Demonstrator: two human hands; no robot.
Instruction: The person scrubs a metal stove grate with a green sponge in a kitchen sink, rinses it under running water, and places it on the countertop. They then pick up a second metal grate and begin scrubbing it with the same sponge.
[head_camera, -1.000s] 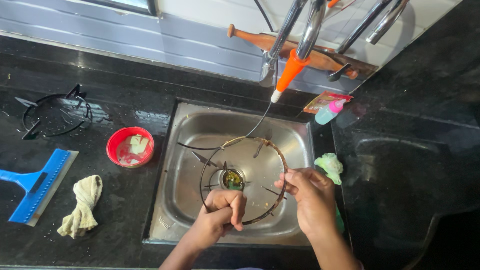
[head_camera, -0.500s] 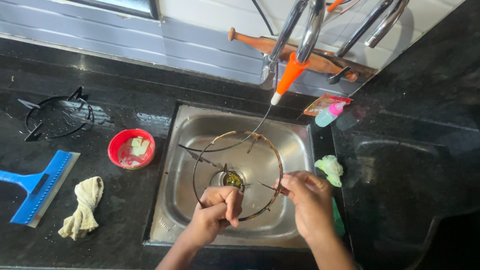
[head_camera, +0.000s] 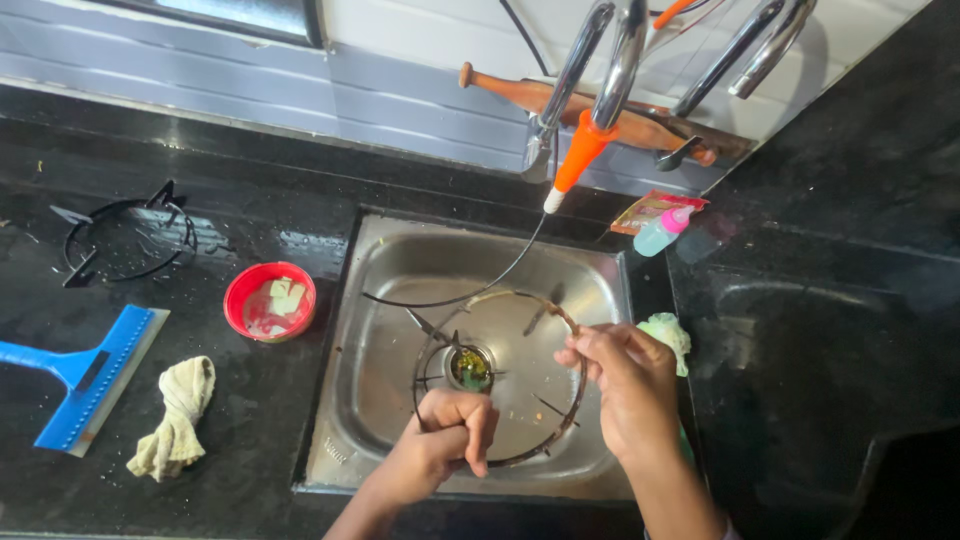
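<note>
Over the steel sink (head_camera: 390, 300) I hold a round black metal stove ring (head_camera: 470, 300) with inward prongs. My left hand (head_camera: 450, 435) is closed on its near left rim. My right hand (head_camera: 620, 385) pinches the right rim, close to a pale green scrub pad (head_camera: 668, 332) on the sink's right edge. A second wire ring edge curves across the basin behind it. The drain (head_camera: 470, 368) shows through the ring. Whether my left hand also holds a scrubber is hidden.
A tap with an orange nozzle (head_camera: 578, 152) hangs over the basin. On the black counter to the left lie another stove ring (head_camera: 125, 235), a red bowl with soap pieces (head_camera: 268, 300), a blue squeegee (head_camera: 80, 375) and a twisted cloth (head_camera: 178, 415). A small bottle (head_camera: 660, 232) sits at the sink's back right.
The ring has turned and shifted slightly in the basin between my hands. Both hands keep their hold on the rim.
</note>
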